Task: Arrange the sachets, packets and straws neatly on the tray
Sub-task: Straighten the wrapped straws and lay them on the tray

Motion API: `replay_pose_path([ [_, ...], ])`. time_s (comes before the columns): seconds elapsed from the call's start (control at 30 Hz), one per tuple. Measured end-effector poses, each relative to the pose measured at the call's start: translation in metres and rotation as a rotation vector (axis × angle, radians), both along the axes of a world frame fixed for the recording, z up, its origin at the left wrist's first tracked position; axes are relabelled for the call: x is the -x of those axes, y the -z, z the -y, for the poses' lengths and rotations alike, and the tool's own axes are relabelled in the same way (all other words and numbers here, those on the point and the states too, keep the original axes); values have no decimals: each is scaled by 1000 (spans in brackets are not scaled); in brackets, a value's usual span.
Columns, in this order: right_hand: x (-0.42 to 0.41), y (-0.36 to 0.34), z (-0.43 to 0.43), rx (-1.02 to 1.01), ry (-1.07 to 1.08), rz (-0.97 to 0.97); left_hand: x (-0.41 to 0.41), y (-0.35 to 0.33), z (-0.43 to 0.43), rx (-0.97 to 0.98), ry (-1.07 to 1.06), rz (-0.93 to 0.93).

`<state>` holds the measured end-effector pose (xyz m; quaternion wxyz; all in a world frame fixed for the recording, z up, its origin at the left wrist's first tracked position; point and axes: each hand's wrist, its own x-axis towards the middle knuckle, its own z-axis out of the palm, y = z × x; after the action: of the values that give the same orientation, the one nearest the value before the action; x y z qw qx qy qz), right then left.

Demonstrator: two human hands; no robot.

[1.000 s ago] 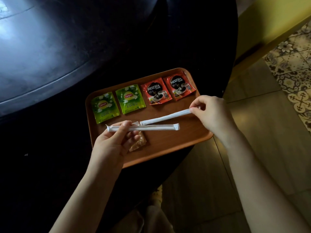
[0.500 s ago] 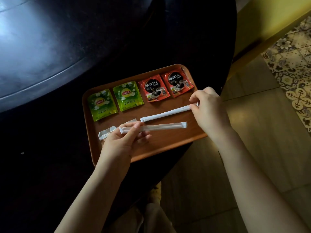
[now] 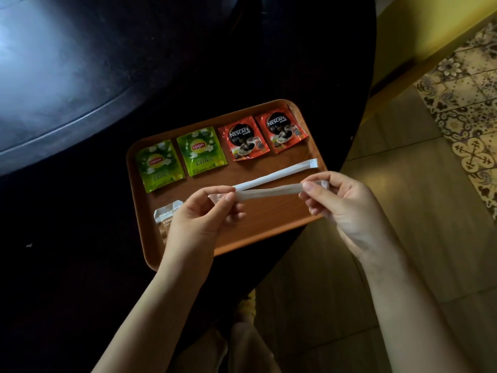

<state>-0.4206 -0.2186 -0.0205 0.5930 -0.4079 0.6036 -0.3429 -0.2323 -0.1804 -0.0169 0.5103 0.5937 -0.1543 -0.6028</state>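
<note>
Thumb and forefinger of the left hand pinch one end of a paper-wrapped straw, the other fingers curled loosely beneath. The right hand pinches the opposite end the same way, thumb on top, knuckles turned outward. Between them the straw is held level just above the wooden tray, both forearms reaching in from below. A second wrapped straw lies on the tray just beyond, slanting up toward the right rim. Along the far edge sit two green Lipton sachets and two red Nescafé sachets in a row. A pale sugar packet peeks out beside the left hand. The tray rests on a dark round table.
</note>
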Motion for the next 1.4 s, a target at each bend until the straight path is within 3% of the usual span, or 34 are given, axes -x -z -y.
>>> replay_pose_path([
  [0.17,8,3,10,5,104,-23,-10,5,-2,22,2,301],
  [0.33,9,10,16,105,6,-332,-47,10,-6,91,3,929],
  [0.47,2,16,17,175,-104,-595,-69,21,-11,9,-36,1189],
  [0.6,-5,19,19,279,-180,-864,-75,28,-12,-56,-47,1216],
  [1.07,-20,21,9,300,-161,-1046,-89,42,-15,-120,-63,1133],
  [1.17,-21,17,3,408,-193,-1135,-88,43,-17,-113,-68,1123],
  [1.27,-23,14,4,571,-377,-1047,-89,45,-17,-109,-72,1125],
  [1.4,-21,25,13,606,-579,-943,-87,46,-17,-98,-85,1126],
])
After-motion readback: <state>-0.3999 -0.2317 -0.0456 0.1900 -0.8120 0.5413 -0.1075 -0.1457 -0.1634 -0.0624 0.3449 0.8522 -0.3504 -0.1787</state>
